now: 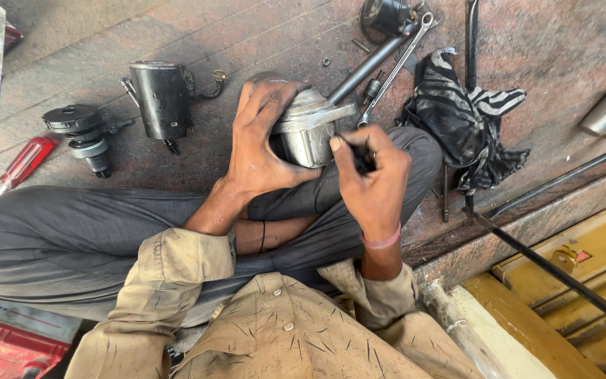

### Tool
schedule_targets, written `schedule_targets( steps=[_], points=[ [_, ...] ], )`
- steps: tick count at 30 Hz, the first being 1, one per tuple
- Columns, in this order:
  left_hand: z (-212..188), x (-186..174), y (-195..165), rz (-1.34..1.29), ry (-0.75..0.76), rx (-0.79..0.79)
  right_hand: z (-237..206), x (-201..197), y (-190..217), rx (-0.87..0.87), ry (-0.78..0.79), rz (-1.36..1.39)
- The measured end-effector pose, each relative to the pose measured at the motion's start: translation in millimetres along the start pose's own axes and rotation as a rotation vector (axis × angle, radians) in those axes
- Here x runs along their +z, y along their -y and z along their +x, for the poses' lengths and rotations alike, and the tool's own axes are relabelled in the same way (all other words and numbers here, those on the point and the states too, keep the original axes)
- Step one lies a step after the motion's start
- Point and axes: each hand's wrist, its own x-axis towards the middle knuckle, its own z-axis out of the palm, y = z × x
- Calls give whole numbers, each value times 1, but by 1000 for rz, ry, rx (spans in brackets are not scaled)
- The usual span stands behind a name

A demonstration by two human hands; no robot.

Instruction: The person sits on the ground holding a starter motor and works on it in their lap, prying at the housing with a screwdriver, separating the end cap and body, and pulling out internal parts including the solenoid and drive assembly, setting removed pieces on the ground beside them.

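Metal housing [308, 130] under left fingers [264, 105]

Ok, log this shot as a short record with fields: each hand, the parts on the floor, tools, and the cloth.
left hand: grips silver metal housing on the lap
right hand: pinches a small dark tool at the housing, type unclear
floor parts: black cylinder, geared part
tools: spanner, red-handled screwdriver
cloth: striped rag
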Motion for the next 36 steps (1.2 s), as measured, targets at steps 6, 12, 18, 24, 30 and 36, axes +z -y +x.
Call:
schedule_targets(
  steps=[6,12,18,24,30,36],
  points=[
    [1,4,9,-49,-9,-15,-2,-10,8,-95,58,-79],
    [0,9,13,-108,-32,37,8,-6,16,-244,88,-110],
    [-1,12,16,-153,-41,-16,13,-10,21,-185,111,-211],
    [0,14,20,-152,-21,-69,19,-11,17,-211,122,-234],
    [3,17,28,-168,-60,66,25,-15,11,-229,172,-193],
    [2,17,29,-143,-53,23,31,-11,13,-220,164,-196]
  ],
)
